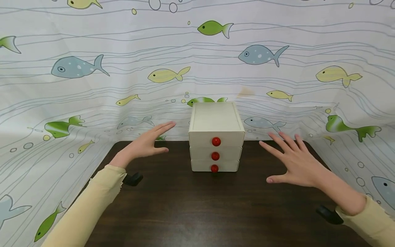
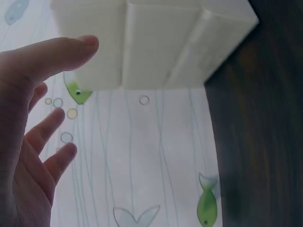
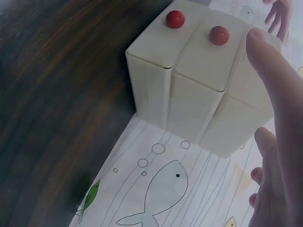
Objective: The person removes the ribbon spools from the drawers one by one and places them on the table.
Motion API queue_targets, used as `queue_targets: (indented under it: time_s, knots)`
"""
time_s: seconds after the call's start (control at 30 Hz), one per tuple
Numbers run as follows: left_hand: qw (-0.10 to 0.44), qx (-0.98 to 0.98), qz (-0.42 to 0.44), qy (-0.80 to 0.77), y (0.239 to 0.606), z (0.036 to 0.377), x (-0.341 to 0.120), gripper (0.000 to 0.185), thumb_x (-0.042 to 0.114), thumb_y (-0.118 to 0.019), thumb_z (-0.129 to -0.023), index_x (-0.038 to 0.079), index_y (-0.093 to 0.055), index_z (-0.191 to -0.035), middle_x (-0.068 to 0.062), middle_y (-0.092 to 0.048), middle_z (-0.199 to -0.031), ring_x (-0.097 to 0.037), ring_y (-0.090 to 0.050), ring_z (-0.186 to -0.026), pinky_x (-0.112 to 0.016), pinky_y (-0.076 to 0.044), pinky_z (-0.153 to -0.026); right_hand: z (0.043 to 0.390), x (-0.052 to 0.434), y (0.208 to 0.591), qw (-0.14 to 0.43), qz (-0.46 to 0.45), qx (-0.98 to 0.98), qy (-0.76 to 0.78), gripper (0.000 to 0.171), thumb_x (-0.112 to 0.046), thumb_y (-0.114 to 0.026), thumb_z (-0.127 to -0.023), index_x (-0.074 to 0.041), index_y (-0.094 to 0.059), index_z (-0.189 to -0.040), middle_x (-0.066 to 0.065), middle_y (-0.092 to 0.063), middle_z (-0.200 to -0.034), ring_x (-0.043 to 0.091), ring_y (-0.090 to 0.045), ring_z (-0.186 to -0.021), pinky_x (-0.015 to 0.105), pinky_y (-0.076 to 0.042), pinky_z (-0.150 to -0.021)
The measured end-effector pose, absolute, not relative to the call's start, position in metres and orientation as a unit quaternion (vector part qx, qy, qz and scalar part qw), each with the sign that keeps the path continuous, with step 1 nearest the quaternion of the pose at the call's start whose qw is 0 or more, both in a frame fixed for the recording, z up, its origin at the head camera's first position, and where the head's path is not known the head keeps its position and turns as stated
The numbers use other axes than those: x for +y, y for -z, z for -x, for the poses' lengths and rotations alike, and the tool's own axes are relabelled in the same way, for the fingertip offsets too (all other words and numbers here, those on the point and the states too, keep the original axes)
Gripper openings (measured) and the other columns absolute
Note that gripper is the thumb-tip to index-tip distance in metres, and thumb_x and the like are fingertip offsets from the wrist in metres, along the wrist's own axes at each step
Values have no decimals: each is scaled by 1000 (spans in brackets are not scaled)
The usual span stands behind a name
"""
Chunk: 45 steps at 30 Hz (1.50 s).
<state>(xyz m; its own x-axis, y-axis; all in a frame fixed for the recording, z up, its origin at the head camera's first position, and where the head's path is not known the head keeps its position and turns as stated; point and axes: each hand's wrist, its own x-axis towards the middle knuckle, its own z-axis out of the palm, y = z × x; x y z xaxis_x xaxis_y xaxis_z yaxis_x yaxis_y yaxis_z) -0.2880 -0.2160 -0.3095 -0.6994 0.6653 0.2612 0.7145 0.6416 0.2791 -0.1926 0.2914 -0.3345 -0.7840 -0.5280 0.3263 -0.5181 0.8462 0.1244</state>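
A small cream three-drawer chest [image 1: 215, 130] with red knobs [image 1: 216, 141] stands on the dark wooden table [image 1: 197, 206], all drawers pushed in. My left hand [image 1: 147, 142] hovers to its left, fingers straight, holding nothing. My right hand [image 1: 293, 161] hovers to its right, fingers spread, also holding nothing. The left wrist view shows the chest's side [image 2: 156, 42] beyond my left hand [image 2: 38, 118]. In the right wrist view the chest [image 3: 199, 90] and two knobs [image 3: 175, 19] lie ahead of my right hand [image 3: 274, 142].
A fish-patterned cloth [image 1: 92, 75] hangs behind and along both sides of the table. Black wrist-camera mounts [image 1: 132, 179] show under my sleeves.
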Motion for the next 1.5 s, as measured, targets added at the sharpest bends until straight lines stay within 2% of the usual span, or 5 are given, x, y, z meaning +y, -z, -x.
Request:
queue_targets:
  time_s: [0.5,0.9,1.13,1.27,1.5]
  knots:
    - [59,-859,390,326,293,313,-180,71,9,-74,-88,18,-43,-151,-7,-41,-157,-31,-47,-138,-54,-43,-114,199,266,327,213,-286,-934,4,107,-75,-71,-71,-32,-27,-157,6,-17,-167,36,-19,-151,67,-20,-116]
    - [11,-853,374,364,290,328,-157,58,4,-64,-94,15,-47,-148,-5,-39,-159,-28,-44,-142,-51,-43,-115,209,236,323,284,-323,-902,-43,93,-61,-77,-75,-19,-43,-151,10,-43,-152,34,-45,-133,59,-43,-104]
    - [-13,-858,356,370,284,332,-151,49,7,-65,-94,15,-56,-142,-3,-45,-155,-22,-36,-148,-48,-42,-117,218,219,327,332,-357,-868,-90,82,-57,-75,-78,-15,-51,-145,10,-56,-139,30,-53,-123,53,-47,-102]
    - [-17,-861,341,376,284,334,-150,42,8,-67,-93,14,-62,-134,-6,-51,-150,-23,-40,-145,-45,-41,-118,225,206,330,357,-371,-849,-118,74,-49,-78,-79,-13,-56,-140,10,-60,-131,30,-56,-118,51,-49,-99]
    - [-16,-865,334,374,287,339,-151,39,13,-72,-91,15,-67,-130,-6,-56,-146,-22,-44,-143,-39,-43,-116,234,182,343,387,-367,-829,-170,67,-26,-89,-71,-7,-63,-129,12,-64,-123,29,-59,-110,47,-53,-94]
